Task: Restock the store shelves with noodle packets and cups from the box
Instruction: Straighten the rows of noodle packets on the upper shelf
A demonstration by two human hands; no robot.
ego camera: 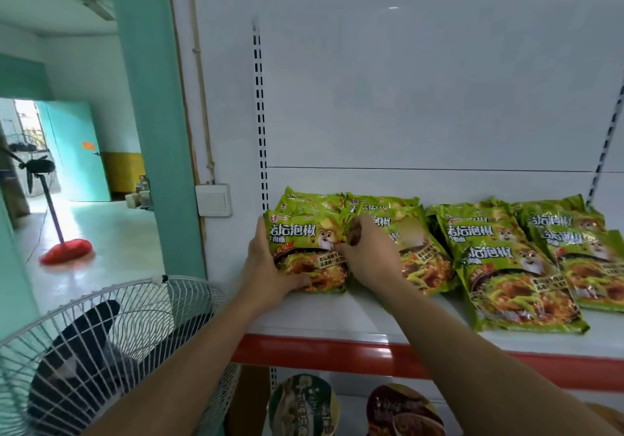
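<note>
Packet [304, 249] at the shelf's [337, 314] left end, by the slotted upright [258, 114], leaning back on more green packets behind it.

Your left hand [266, 266] grips its left edge: thumb laid across the lower front, fingers running up the side. Their tips probably tuck behind, but that part is hidden.

Your right hand [368, 260] has its fingers curled in, pinching the same packet's right edge.

Three more stacks [506, 273] lie flat farther right along the shelf, overlapping one another, the frontmost near the shelf's red strip [337, 356].

Two cups [302, 405] stand on the level under the shelf, lids up.

Fan [101, 351] stands left of the shelf, lower than its strip.
</note>
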